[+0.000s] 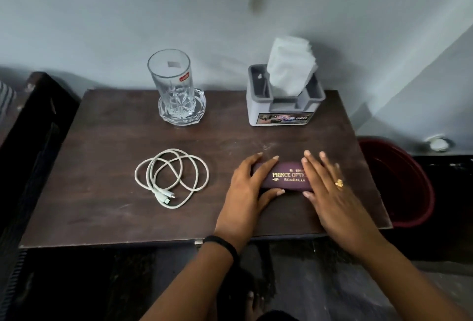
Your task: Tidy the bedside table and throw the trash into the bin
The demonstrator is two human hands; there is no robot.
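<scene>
Maroon with gold lettering, the hard spectacle case (pixel 284 176) lies flat on the dark brown wooden bedside table (pixel 115 136), toward its front right corner, with its long side parallel to the front edge. My left hand (pixel 244 192) covers its left end, fingers draped over the top and thumb against the near side. My right hand (pixel 330 187) does the same on the right end, so both hold the case between fingers and thumb.

I judge this to be the straightening step: squaring the case on the table rather than dealing with trash. I see no obvious rubbish on the top. The white coiled charging cable (pixel 171 177) sits toward the front left. The clear cut-glass tumbler (pixel 170 82) stands in a glass dish (pixel 182 116) by the back edge. The grey plastic tissue holder (pixel 284 108) stands at the back right with white tissues (pixel 290 65) upright in it. The dark red plastic bin (pixel 404 187) is on the floor just past the right edge.

Next I would need to let go without nudging the case, then reach left for the loose cable and wind it tighter.
</scene>
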